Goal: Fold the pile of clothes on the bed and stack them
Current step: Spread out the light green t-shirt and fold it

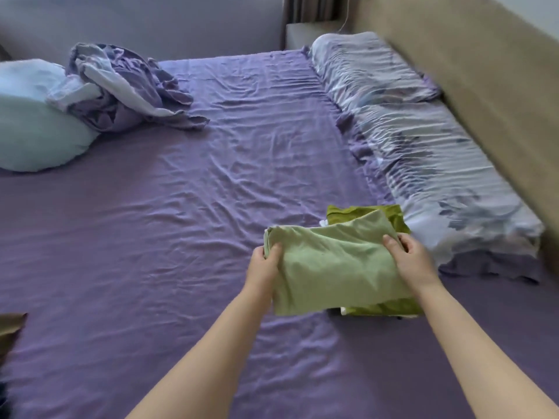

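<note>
Left hand and right hand: each grip holds one end of folded light green garment, above olive stack on bed

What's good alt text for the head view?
Both hands, left hand and right hand, grip a folded light green garment over a stack of folded clothes on a purple bed sheet. A crumpled purple blanket lies far left.

You are looking at a patterned pillow lying along the headboard; a crumpled blanket is resting far left.
</note>
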The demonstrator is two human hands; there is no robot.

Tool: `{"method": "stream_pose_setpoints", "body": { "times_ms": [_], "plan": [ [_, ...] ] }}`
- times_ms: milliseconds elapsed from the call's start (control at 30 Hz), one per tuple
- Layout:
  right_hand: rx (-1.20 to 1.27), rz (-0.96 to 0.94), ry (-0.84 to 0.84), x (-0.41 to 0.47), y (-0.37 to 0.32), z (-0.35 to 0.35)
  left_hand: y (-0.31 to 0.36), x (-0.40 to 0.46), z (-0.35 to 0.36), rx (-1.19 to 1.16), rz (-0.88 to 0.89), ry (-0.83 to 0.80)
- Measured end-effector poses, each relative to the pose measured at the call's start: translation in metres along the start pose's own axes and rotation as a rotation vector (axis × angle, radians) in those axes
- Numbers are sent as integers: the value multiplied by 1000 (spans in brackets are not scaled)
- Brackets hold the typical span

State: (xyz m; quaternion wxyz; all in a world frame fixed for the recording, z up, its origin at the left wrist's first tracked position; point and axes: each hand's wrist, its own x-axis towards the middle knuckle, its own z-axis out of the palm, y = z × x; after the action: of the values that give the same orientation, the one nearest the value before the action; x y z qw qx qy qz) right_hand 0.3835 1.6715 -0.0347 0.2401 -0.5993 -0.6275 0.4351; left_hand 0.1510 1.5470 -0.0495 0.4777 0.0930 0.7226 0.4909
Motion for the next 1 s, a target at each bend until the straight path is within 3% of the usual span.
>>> {"method": "stream_pose_setpoints", "body": {
  "times_ms": [333, 433, 533, 633, 700, 800, 1000],
  "plan": [
    [-93, 138, 152, 70, 58, -58, 28, 44, 118, 125, -94, -177],
    [-121, 174, 71, 83, 70, -57, 18, 54, 139, 221, -65, -176],
    [-573, 86, -128, 84, 93, -47, -3, 54, 151, 747, 287, 18],
    [-831, -5, -222, 77, 114, -22, -20, 57, 164, 1345, 724, -185],
    [-835, 14, -261, 74, 124, -5, -29, 65, 170, 1515, 660, -313],
    [-788, 116, -314, 84, 139, 5, -39, 85, 169, 1497, 386, -401],
    [-833, 266, -419, 101, 131, 10, -24, 94, 170, 1588, 335, -495]
  ]
}}
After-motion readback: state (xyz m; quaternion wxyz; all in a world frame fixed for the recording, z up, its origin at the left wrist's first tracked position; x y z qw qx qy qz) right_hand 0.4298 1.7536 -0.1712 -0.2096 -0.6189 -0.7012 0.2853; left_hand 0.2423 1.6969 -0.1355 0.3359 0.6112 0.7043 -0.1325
